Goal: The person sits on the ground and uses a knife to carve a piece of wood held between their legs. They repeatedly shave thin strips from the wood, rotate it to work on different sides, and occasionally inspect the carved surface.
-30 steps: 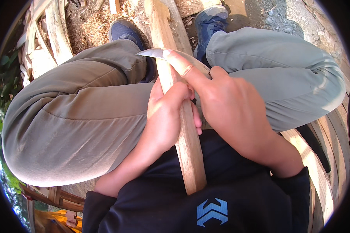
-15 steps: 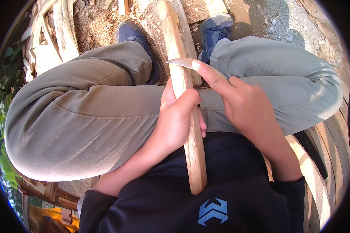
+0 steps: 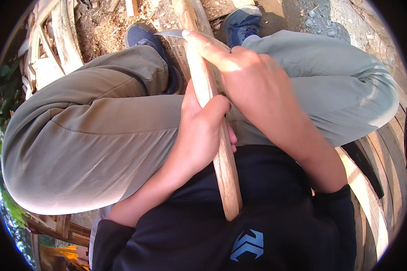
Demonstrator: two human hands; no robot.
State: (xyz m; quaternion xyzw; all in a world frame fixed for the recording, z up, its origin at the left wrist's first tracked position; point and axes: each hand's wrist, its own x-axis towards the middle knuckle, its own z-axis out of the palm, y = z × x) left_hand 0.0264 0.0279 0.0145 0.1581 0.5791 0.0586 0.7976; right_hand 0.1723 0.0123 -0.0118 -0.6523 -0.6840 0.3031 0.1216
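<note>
A long squared strip of pale wood (image 3: 227,180) runs from my belly up between my legs. My left hand (image 3: 203,122) is wrapped round its middle, thumb on top. In my right hand (image 3: 253,74) is a knife (image 3: 171,33) with a pointed, slightly curved metal blade; the forefinger lies stretched along the back of the blade. The blade crosses over the far part of the strip, its tip pointing left past the wood. The knife's handle is hidden under my right hand.
My two legs in grey trousers (image 3: 99,117) are spread to either side, with blue shoes (image 3: 142,38) beyond. Wood shavings (image 3: 101,31) and boards lie on the ground ahead. Split wood pieces (image 3: 65,36) are heaped at the left, curved planks (image 3: 371,180) at the right.
My right hand has pushed the knife away from me along the strip, toward its far part and a little left. My left hand keeps its grip on the wood.
</note>
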